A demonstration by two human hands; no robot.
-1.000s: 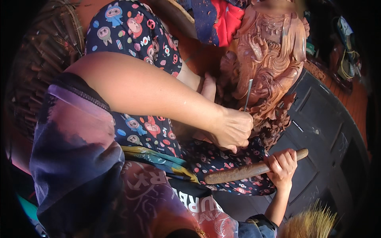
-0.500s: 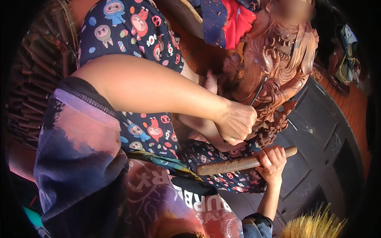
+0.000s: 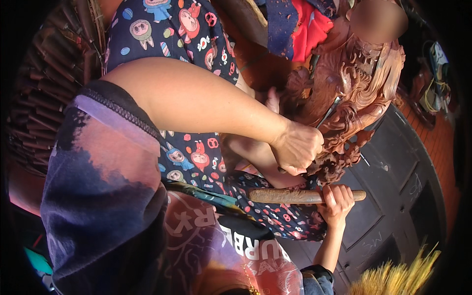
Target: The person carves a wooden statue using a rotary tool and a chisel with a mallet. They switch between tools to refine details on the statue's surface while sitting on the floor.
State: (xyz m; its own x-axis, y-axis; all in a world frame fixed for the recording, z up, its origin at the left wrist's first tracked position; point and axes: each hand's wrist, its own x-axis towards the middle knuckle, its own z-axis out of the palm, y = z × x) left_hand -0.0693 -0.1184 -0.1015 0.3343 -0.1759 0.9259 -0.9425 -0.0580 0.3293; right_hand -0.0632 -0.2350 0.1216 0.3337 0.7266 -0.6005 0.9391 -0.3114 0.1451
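My left hand [image 3: 296, 148] is closed around a slim metal chisel [image 3: 327, 112], its blade set into a reddish-brown carved wooden sculpture [image 3: 361, 83] with deep curling relief. My left arm reaches across my body from the upper left. Just below, my right hand [image 3: 336, 202] grips a round wooden stick [image 3: 287, 195], held almost level under the left hand. The stick's left end lies over dark blue cloth printed with cartoon figures [image 3: 196, 157] on my lap. The chisel's tip is hidden in the carving.
A dark panelled board [image 3: 393, 196] lies under the sculpture at the right. Yellow broom bristles [image 3: 393, 278] poke in at the lower right. Woven wickerwork [image 3: 46, 98] fills the left side. Red cloth [image 3: 307, 27] sits at the top behind the carving.
The stick in my right hand has dropped from a tilt to nearly level. My left hand stays on the chisel against the carving, shifted slightly right.
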